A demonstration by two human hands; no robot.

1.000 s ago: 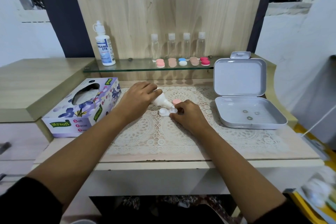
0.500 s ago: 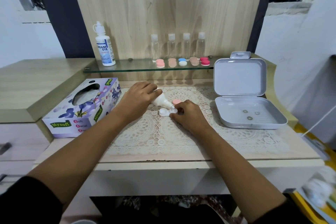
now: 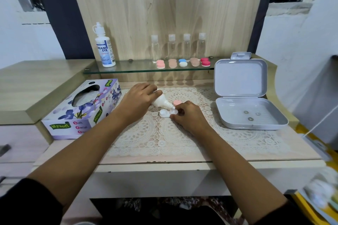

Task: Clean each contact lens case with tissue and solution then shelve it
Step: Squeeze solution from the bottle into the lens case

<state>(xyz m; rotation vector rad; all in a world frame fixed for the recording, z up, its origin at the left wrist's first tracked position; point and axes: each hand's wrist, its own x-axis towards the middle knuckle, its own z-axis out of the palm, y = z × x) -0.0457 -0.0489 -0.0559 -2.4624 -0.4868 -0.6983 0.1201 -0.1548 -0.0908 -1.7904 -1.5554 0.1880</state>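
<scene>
Lace mat (image 3: 155, 142) covers pale desk (image 3: 301, 151); left hand (image 3: 136, 103) grips bottle (image 3: 161, 101), right hand (image 3: 190, 117) pinches case (image 3: 164, 113).

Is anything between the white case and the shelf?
Only the tilted dropper bottle in the left hand and a pink cap, just behind the white case. The glass shelf straight ahead holds five cases; bare glass lies left of them.

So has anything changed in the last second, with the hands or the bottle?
Nothing visibly changed. The left hand still holds the small bottle tipped with its nozzle at the white case, and the right hand still pinches the case on the lace mat. The pink cap and tissue box lie as before.
</scene>
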